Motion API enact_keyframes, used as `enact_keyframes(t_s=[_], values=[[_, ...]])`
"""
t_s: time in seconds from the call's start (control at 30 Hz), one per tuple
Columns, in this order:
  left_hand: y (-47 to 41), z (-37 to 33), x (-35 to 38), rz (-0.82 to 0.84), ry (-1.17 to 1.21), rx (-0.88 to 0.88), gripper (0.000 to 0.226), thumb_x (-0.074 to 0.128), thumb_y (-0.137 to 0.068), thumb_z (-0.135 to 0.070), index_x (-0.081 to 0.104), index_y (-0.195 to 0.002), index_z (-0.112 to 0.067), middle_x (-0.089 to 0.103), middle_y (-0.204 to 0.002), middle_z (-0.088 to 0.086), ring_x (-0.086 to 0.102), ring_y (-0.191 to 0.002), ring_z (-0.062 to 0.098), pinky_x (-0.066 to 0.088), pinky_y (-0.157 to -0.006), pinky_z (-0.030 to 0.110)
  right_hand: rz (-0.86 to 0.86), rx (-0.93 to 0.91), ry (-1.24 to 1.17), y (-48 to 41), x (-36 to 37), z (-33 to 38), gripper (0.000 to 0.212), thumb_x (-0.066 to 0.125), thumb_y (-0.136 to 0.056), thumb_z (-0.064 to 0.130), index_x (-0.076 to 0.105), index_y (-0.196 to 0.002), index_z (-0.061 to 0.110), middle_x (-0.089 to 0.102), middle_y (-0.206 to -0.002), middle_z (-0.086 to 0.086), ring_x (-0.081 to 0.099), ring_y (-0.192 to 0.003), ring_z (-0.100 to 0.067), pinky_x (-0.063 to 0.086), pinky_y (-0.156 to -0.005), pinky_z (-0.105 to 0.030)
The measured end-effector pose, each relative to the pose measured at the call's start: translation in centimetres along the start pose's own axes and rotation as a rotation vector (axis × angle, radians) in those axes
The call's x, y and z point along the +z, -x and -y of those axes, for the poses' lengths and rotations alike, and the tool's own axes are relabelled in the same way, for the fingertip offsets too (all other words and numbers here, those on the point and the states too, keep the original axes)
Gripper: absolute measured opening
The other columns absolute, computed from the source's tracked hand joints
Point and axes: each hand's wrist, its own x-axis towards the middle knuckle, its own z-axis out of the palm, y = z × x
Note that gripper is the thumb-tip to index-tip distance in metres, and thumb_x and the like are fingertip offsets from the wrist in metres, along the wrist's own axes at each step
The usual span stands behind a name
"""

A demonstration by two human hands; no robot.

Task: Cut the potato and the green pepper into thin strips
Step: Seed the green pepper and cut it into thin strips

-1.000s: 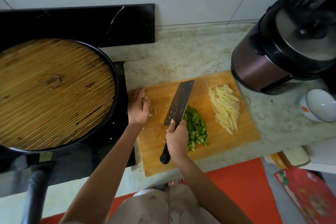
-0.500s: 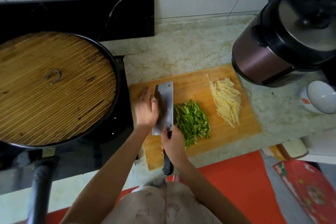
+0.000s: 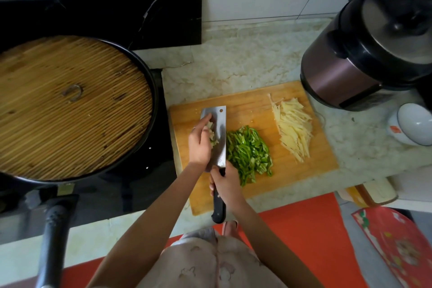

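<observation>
The green pepper strips (image 3: pixel 249 152) lie in a heap in the middle of the cutting board (image 3: pixel 313 166). The potato strips (image 3: pixel 293 128) lie in a pale heap near the board's right end, apart from the green ones. Both look thin already, so I think the cutting is almost done. Just left of the green heap is the big knife (image 3: pixel 221 140), with its wide blade turned flat side up. The right hand (image 3: pixel 228 182) has its grip wrapped tight round the black handle. The left hand (image 3: pixel 198 145) rests on the blade with its fingers mostly straight, so that grip is loose and holds nothing. It touches some small pale bits (image 3: pixel 212 134) stuck to the steel. This could go wrong: a finger could slide to the sharp edge and get cut. The bits could also drop off the board's left side onto the worktop (image 3: pixel 245 65), or the blade could swing and knock the green heap about. I count two heaps, one green and one pale, one board, one knife and two hands. Further out are one pan (image 3: pixel 153 91) with one woven lid (image 3: pixel 70 105), one cooker (image 3: pixel 350 72) and one white bowl (image 3: pixel 415 124).
</observation>
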Motion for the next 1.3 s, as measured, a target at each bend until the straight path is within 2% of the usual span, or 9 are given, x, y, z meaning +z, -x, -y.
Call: enact_keyframes(t_s=[0.13,0.33,0.47,0.7,0.8,0.9,0.97,1.03,1.3], values=[[0.4,0.1,-0.1,0.034,0.003,0.047,0.048,0.031,-0.095,-0.021,0.058,-0.129,-0.003,0.060,-0.131,0.005,0.052,-0.123,0.012,0.040,-0.104,0.023,0.045,0.053,-0.109,0.3,-0.1,0.0,0.016,0.047,-0.096,0.004,0.041,-0.082,0.007,0.045,-0.053,-0.003,0.041,-0.039,-0.015,0.037,-0.038,-0.025],[1.3,-1.4,0.8,0.096,-0.033,0.107,0.042,0.031,-0.094,-0.014,0.058,-0.127,-0.011,0.056,-0.132,-0.001,0.046,-0.128,0.008,0.036,-0.108,0.024,0.084,0.047,-0.182,0.7,-1.1,0.4,0.018,0.049,-0.096,0.007,0.044,-0.079,0.006,0.047,-0.051,-0.001,0.041,-0.039,-0.016,0.036,-0.039,-0.024],[1.8,-2.8,0.9,0.028,-0.022,0.296,0.035,0.038,-0.093,0.002,0.061,-0.115,-0.010,0.061,-0.122,-0.002,0.048,-0.128,0.012,0.039,-0.107,0.031,0.076,0.044,-0.211,1.5,-2.2,0.8,0.015,0.046,-0.096,0.004,0.044,-0.082,0.007,0.046,-0.053,-0.002,0.040,-0.039,-0.016,0.035,-0.038,-0.025],[2.0,-4.9,-0.7,-0.213,0.221,0.277,0.032,0.032,-0.095,0.009,0.060,-0.108,0.000,0.064,-0.104,0.009,0.062,-0.103,0.014,0.047,-0.094,0.026,0.078,0.019,-0.214,2.0,-4.3,1.7,0.018,0.047,-0.099,0.010,0.043,-0.081,0.008,0.046,-0.056,-0.002,0.041,-0.041,-0.015,0.036,-0.040,-0.025],[1.5,-2.4,-2.9,-0.298,0.091,0.142,0.035,0.034,-0.094,0.007,0.060,-0.115,-0.003,0.063,-0.114,0.003,0.059,-0.112,0.013,0.045,-0.101,0.028,0.076,0.004,-0.215,2.1,-5.0,1.6,0.012,0.048,-0.098,0.011,0.045,-0.087,0.007,0.047,-0.057,-0.001,0.043,-0.042,-0.014,0.037,-0.040,-0.025],[1.9,0.3,-4.0,-0.058,-0.245,0.080,0.048,0.042,-0.091,0.008,0.050,-0.135,-0.008,0.050,-0.136,-0.001,0.045,-0.125,0.003,0.036,-0.103,0.015,0.070,0.004,-0.188,2.0,-5.4,1.2,0.012,0.048,-0.098,0.011,0.045,-0.087,0.007,0.048,-0.056,0.000,0.043,-0.040,-0.013,0.037,-0.040,-0.024],[2.3,1.7,-4.1,0.076,-0.532,0.181,0.056,0.053,-0.087,0.008,0.045,-0.141,-0.006,0.044,-0.144,0.008,0.042,-0.132,0.014,0.038,-0.106,0.025,0.070,0.012,-0.187,2.0,-5.6,1.0,0.013,0.048,-0.098,0.011,0.046,-0.086,0.008,0.048,-0.056,0.000,0.043,-0.040,-0.013,0.037,-0.040,-0.024],[2.6,2.4,-4.0,0.119,-0.704,0.292,0.053,0.060,-0.084,0.008,0.051,-0.136,-0.003,0.052,-0.138,0.017,0.049,-0.128,0.031,0.044,-0.105,0.043,0.067,0.013,-0.191,2.1,-5.8,0.8,0.016,0.047,-0.099,0.011,0.045,-0.084,0.009,0.047,-0.056,-0.001,0.042,-0.040,-0.013,0.037,-0.040,-0.024],[3.5,2.1,-4.3,0.021,-0.765,0.324,0.029,0.064,-0.076,0.012,0.075,-0.098,-0.004,0.071,-0.101,0.016,0.069,-0.091,0.033,0.059,-0.071,0.040,0.056,-0.013,-0.183,2.0,-6.8,0.6,0.013,0.047,-0.098,0.011,0.045,-0.087,0.007,0.048,-0.058,-0.002,0.043,-0.042,-0.013,0.037,-0.040,-0.024]])
